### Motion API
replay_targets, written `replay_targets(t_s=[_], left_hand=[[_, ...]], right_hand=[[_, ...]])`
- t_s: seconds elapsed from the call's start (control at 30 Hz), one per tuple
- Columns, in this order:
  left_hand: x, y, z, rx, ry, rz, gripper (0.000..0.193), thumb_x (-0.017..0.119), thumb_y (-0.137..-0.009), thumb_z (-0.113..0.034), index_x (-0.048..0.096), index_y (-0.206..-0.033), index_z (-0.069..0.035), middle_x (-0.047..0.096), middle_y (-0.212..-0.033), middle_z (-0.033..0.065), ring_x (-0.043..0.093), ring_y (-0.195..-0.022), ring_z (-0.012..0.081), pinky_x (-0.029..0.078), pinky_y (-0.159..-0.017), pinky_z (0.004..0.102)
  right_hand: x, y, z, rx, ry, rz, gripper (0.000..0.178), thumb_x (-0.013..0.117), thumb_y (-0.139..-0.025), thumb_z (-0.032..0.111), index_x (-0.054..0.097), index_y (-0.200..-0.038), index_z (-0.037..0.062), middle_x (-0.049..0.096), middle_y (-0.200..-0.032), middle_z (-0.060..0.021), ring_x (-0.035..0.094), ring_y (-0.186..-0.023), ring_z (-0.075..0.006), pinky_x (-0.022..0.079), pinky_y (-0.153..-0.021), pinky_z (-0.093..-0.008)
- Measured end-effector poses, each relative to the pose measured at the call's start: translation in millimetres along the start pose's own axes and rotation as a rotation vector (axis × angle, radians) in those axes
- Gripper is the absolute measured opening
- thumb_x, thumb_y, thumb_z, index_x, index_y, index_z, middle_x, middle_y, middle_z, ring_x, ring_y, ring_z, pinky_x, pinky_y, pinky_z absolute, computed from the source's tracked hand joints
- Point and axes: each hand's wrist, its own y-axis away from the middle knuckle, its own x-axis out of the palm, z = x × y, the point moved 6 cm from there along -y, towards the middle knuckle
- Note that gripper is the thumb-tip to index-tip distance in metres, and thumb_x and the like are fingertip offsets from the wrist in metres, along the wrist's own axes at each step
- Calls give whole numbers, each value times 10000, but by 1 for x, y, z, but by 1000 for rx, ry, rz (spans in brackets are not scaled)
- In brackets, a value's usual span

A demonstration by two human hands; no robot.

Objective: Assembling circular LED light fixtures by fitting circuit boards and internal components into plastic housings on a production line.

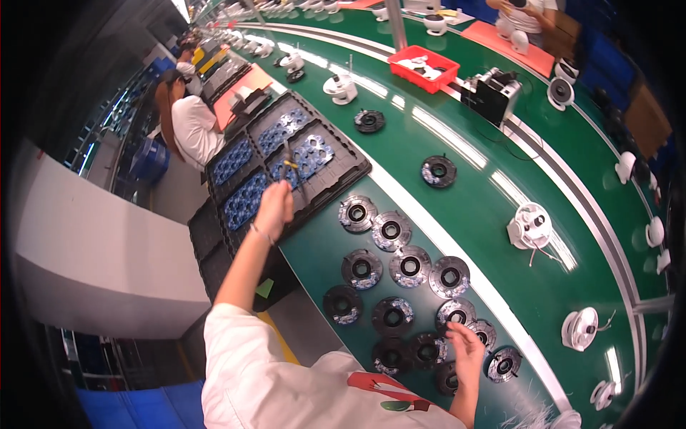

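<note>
My left hand (274, 209) reaches over the black compartment tray (338, 168), its fingers curled around the lower end of dark pliers (289, 164) with yellow on the handles. Blue circuit boards (246, 204) fill much of the tray around the tool. My right hand (467, 349) is over the near part of the green bench, fingers loosely bent and apart. Its fingertips are at the edge of a round black disc part (455, 313); whether they touch it is unclear. Several similar discs (409, 266) with ring centres lie beside it, some partly under my right hand.
A green conveyor (471, 207) curves past the bench, carrying further discs (439, 171) and white housings (530, 226). A red bin (423, 69) with white parts stands beyond, near a black box device (489, 97). People sit at the left (196, 129) and far right (525, 20).
</note>
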Motion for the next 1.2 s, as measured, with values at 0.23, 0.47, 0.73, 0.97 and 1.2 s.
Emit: replay_targets(t_s=[0.23,0.47,0.73,0.97,1.2], left_hand=[[-151,-106,-6,361,-1306,-529,204,423,-845,-226,382,-893,-33,579,-749,187,578,-662,339,452,-565,436],[-141,-94,-9,64,-1643,-464,212,449,-825,-200,406,-920,-15,581,-843,230,566,-825,372,450,-706,445],[-142,-95,-6,139,-1664,-468,191,436,-829,-195,398,-908,-26,586,-805,219,572,-791,371,451,-675,452],[-134,-97,-6,223,-1710,-428,169,416,-837,-194,382,-896,-39,585,-755,218,579,-737,373,452,-631,463],[-133,-96,12,228,-1728,-416,164,414,-837,-186,376,-904,-41,582,-747,215,578,-731,372,452,-621,462]], right_hand=[[-53,-7,-4,-20,134,-257,221,505,-822,57,546,-1024,-23,587,-974,-86,553,-862,-130,426,-773,-235],[-86,-6,3,-68,195,-372,231,476,-832,26,519,-1044,-53,578,-1005,-127,554,-900,-150,419,-806,-235],[-81,1,9,-66,219,-376,220,476,-834,26,524,-1033,-55,578,-997,-121,551,-904,-148,418,-810,-236],[-87,2,9,-153,541,-472,276,514,-800,93,519,-1046,-33,531,-1083,-156,491,-1028,-254,366,-882,-342],[-51,-5,-36,-12,1436,-413,705,506,-768,361,206,-1314,32,64,-1393,-180,14,-1275,-392,41,-947,-613]])
